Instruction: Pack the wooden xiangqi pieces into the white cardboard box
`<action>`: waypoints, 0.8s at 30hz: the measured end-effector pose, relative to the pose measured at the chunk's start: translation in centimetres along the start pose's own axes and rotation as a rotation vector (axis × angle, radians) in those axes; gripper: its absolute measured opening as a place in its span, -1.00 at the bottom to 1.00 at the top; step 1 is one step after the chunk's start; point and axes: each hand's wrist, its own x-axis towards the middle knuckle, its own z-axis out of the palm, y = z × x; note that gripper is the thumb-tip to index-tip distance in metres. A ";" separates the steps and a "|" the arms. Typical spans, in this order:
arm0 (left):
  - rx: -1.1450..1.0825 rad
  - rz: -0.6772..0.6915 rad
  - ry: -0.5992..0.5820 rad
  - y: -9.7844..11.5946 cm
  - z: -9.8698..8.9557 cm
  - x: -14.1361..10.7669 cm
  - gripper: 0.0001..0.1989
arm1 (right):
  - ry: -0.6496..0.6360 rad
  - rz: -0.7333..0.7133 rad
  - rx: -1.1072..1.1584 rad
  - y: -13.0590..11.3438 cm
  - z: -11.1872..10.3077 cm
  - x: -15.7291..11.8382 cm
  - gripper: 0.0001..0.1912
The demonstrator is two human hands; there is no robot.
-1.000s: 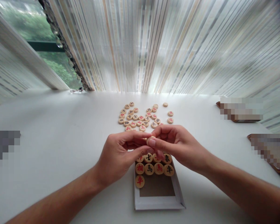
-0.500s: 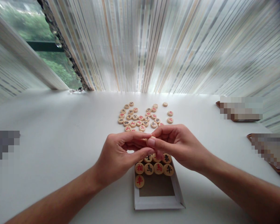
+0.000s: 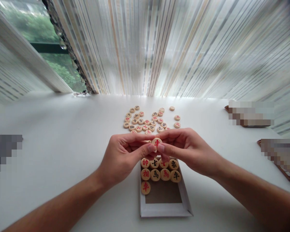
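Above the far part of the white box (image 3: 164,210), my left hand (image 3: 125,161) and right hand (image 3: 183,153) pinch one round piece (image 3: 157,143) between nearly closed fingertips, its red character facing me. Below, the box holds two visible rows of pieces plus a single red one at left. Loose pieces (image 3: 145,127) lie beyond on the counter (image 3: 62,145).

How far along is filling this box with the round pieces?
Partway: two rows of four pieces and one red-marked piece show in the box. The left hand and right hand hold another piece. Bare box floor and loose pieces on the table remain.
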 end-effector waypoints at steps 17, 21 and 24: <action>0.100 0.096 0.106 -0.1 0.2 0.0 -0.80 | 0.165 -0.197 -0.297 0.6 -0.1 -0.2 -0.73; 0.205 0.168 0.119 -0.2 0.1 -0.1 -0.84 | 0.195 -0.223 -0.300 0.8 -0.2 -0.1 -0.72; 0.233 0.211 0.128 -0.3 0.0 -0.1 -0.85 | 0.209 -0.220 -0.306 0.9 -0.3 0.0 -0.72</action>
